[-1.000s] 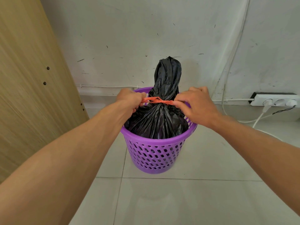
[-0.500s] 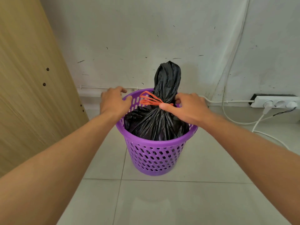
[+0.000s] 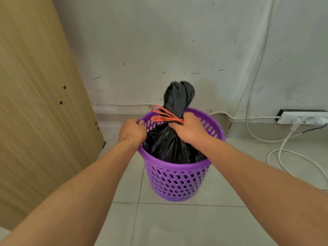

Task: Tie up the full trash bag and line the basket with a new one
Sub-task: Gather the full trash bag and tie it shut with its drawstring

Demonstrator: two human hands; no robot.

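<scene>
Right-hand grip is fisted around the gathered neck of the black trash bag, just under the orange tie, fingers curled tight into the plastic. Left hand grips the near-left rim of the purple basket, fingers hooked over the edge.

Largest first: the basket stands upright on the tiled floor, close to the wall, wooden panel off to its left. The bag sits inside, filling the basket roughly to the rim. Its long axis is vertical: belly in the basket, neck cinched just above rim height, loose tail standing straight up above the right fist. Tie loops stick out to the left of the neck, toward the left hand but not touching it.

Key relation: the bag's mass hangs directly below the right-hand grip, and the grip sits about on the basket's centre line. So extraction looks like a straight vertical pull by the right hand, with the left pinning the rim down as counterforce. The right hand is the one on the bag; the left is beside it, on the basket only.

Judgement: tying looks done, lift-out is next. Risk: the bag drags on the perforated walls and the basket rises with it if the left lets go. No new liner in view.
</scene>
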